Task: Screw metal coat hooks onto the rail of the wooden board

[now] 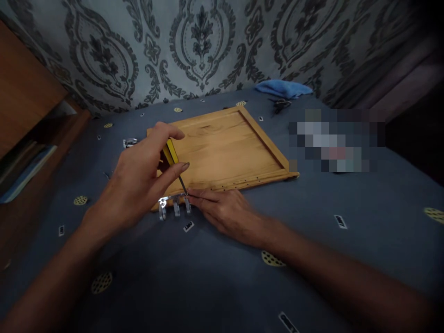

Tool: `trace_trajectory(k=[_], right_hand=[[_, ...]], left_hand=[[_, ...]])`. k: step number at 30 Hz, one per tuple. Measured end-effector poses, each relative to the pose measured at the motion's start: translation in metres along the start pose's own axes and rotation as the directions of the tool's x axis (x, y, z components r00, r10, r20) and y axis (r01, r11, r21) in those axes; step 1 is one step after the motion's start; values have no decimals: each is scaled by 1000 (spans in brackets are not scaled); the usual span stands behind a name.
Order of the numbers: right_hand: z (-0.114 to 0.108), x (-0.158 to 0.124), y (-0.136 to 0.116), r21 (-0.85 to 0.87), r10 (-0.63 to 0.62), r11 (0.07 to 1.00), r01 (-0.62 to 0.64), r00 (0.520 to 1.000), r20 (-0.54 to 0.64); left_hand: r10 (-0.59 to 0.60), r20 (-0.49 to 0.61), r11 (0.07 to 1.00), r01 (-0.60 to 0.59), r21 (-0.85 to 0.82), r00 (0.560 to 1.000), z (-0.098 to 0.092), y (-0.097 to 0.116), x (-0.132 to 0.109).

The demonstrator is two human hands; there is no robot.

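My left hand [140,166] is curled around the yellow handle of a screwdriver [172,151], thumb and index finger on its near side. The shaft slants down, its tip at the right end of a shiny metal hook rail [168,199]. This rail, with several hooks hanging off it, lies along the near edge of a framed wooden board [215,152]. My right hand [229,210] rests low beside the board, its fingertips pressed together against the rail's end by the screwdriver tip. Whether a screw sits between them is hidden.
Small dark holes or marks dot the board's near edge. Behind my left hand lies a shiny metal piece [130,142]. A blue cloth [284,88] and a dark tangled item [280,105] are at the back right. At left stands a wooden cabinet [31,88]; the patterned wall [152,60] is behind.
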State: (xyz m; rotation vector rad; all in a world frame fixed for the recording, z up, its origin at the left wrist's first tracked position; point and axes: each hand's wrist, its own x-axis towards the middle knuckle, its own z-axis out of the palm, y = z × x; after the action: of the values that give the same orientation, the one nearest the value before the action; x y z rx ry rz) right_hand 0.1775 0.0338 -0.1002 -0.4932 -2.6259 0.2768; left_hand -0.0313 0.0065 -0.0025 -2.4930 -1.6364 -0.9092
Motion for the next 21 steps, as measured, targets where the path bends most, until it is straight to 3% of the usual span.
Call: trace_trajectory(k=[5, 12, 21], right_hand=[[4, -1, 2, -17, -7, 1000, 7, 1000, -18], [2, 0, 1, -23, -1, 1000, 1, 1000, 0], [3, 0, 1, -26, 18, 999, -18, 1000, 18]], left_hand=[[-70, 40, 983, 76, -170, 997, -6, 1, -2], [-56, -9, 985, 54, -165, 998, -17, 1, -3], [-49, 19, 994, 51, -98, 999, -4, 2, -1]])
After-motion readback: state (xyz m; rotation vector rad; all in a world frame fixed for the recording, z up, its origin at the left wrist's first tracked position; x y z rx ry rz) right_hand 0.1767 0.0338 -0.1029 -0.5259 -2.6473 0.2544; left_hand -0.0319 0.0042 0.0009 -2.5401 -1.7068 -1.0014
